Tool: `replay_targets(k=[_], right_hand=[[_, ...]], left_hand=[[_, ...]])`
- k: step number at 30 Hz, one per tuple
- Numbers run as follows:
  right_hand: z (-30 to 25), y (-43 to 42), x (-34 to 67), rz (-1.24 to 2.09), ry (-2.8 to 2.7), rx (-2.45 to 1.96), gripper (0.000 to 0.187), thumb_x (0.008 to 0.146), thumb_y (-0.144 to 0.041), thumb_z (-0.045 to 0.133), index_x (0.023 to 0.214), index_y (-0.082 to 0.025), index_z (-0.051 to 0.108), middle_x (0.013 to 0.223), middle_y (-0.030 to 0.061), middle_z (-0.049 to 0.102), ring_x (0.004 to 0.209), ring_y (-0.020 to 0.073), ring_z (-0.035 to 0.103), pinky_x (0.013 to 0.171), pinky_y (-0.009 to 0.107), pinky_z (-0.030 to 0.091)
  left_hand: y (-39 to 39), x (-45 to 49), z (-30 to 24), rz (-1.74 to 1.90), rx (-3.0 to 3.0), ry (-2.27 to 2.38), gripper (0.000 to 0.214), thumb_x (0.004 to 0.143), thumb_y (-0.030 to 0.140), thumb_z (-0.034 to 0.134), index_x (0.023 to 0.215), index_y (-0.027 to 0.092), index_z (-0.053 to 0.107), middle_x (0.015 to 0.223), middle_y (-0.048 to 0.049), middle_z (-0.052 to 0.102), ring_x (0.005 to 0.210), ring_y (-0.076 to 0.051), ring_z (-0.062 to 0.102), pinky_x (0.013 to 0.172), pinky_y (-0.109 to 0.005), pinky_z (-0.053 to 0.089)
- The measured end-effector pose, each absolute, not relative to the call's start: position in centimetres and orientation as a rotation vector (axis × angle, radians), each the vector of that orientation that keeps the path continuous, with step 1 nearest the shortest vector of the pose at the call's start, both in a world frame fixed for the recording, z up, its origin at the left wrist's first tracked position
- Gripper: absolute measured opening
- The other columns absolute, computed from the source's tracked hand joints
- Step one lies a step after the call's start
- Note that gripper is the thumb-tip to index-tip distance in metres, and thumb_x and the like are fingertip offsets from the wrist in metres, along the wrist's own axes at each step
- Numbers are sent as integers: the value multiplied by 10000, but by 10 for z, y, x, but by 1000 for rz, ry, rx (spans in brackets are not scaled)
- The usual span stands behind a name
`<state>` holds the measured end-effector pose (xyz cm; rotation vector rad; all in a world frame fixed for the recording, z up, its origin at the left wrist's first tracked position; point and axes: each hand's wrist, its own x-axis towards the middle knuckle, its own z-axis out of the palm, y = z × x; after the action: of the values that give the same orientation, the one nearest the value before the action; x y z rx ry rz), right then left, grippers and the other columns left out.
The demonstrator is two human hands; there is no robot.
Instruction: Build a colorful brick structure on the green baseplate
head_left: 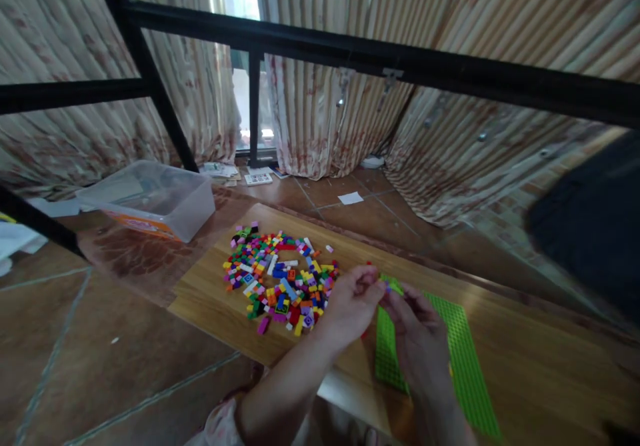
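Note:
My left hand (pixel 353 299) and my right hand (pixel 417 329) meet fingertip to fingertip above the near end of a green studded baseplate (pixel 465 359) on a wooden tabletop (pixel 540 373). Both hands are pinched shut on small bricks; a bit of red and blue shows between the fingers, too small to name. Just left of my left hand lies a heap of several small coloured bricks (pixel 280 276).
A clear plastic tub (pixel 153 199) stands at the far left beside the board. A black metal frame (pixel 350 53) crosses in front of striped curtains. Papers (pixel 350 198) lie on the tiled floor. A dark blurred shape (pixel 590 226) sits at the right.

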<state>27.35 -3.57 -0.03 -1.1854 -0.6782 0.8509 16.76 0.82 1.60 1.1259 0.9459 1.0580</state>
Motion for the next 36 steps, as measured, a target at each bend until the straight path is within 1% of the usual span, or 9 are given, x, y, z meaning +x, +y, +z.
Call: replay_targets(k=[4, 7, 11, 14, 18, 22, 26, 31, 36], right_hand=[[-1, -49, 279, 911, -611, -1096, 273, 708, -295, 778, 967, -251, 704, 968, 16, 718, 886, 163, 646, 835, 363, 516], [-4, -55, 287, 984, -553, -1032, 258, 701, -286, 782, 951, -265, 721, 986, 10, 722, 914, 164, 646, 851, 363, 517], [-5, -61, 300, 1053, -538, -991, 231, 710, -290, 781, 935, -290, 728, 929, -13, 728, 842, 144, 645, 784, 323, 519], [-3, -64, 309, 1082, -583, -1028, 242, 717, -331, 779, 949, -278, 730, 915, -4, 727, 768, 134, 626, 699, 289, 499], [0, -68, 317, 1055, -667, -1113, 280, 720, -362, 782, 968, -237, 744, 948, 34, 730, 749, 129, 598, 649, 263, 464], [2, -70, 317, 1017, -653, -1071, 210, 730, -346, 776, 903, -229, 759, 894, 26, 730, 715, 113, 579, 639, 250, 447], [3, -68, 310, 1020, -511, -996, 160, 717, -342, 783, 809, -214, 758, 796, 15, 724, 655, 106, 573, 630, 253, 460], [2, -66, 300, 998, -361, -949, 180, 679, -364, 808, 743, -207, 745, 730, 7, 709, 656, 112, 604, 652, 254, 492], [0, -67, 295, 913, -256, -995, 238, 654, -386, 822, 711, -177, 724, 688, -6, 678, 618, 93, 578, 625, 234, 485]], left_hand=[[-1, 180, 24, 995, 1206, 864, 223, 806, 214, 611, 1002, 139, 686, 899, -52, 703, 820, -152, 630, 782, -256, 503], [-5, 188, 27, 957, 1228, 821, 220, 810, 220, 604, 997, 144, 692, 875, -43, 700, 784, -144, 626, 745, -248, 505], [-11, 195, 27, 942, 1288, 788, 236, 823, 243, 599, 1032, 160, 669, 837, -26, 683, 732, -135, 616, 698, -238, 509], [-15, 195, 26, 941, 1455, 809, 292, 839, 229, 578, 1121, 183, 637, 889, -29, 682, 775, -148, 624, 721, -250, 519], [-18, 193, 27, 877, 1696, 819, 397, 854, 214, 558, 1251, 214, 563, 960, -32, 683, 810, -158, 629, 749, -267, 518], [-20, 196, 28, 847, 1730, 814, 326, 859, 209, 546, 1184, 222, 581, 938, -20, 693, 824, -161, 640, 756, -262, 519], [-22, 202, 25, 874, 1720, 854, 261, 842, 187, 558, 1093, 207, 626, 933, -24, 709, 857, -166, 654, 790, -264, 522], [-25, 210, 19, 972, 1712, 878, 224, 828, 148, 565, 1021, 199, 666, 960, -28, 718, 893, -162, 666, 823, -259, 522], [-34, 219, 18, 1037, 1699, 897, 233, 829, 128, 552, 999, 204, 691, 958, -30, 727, 881, -159, 669, 806, -262, 524]])
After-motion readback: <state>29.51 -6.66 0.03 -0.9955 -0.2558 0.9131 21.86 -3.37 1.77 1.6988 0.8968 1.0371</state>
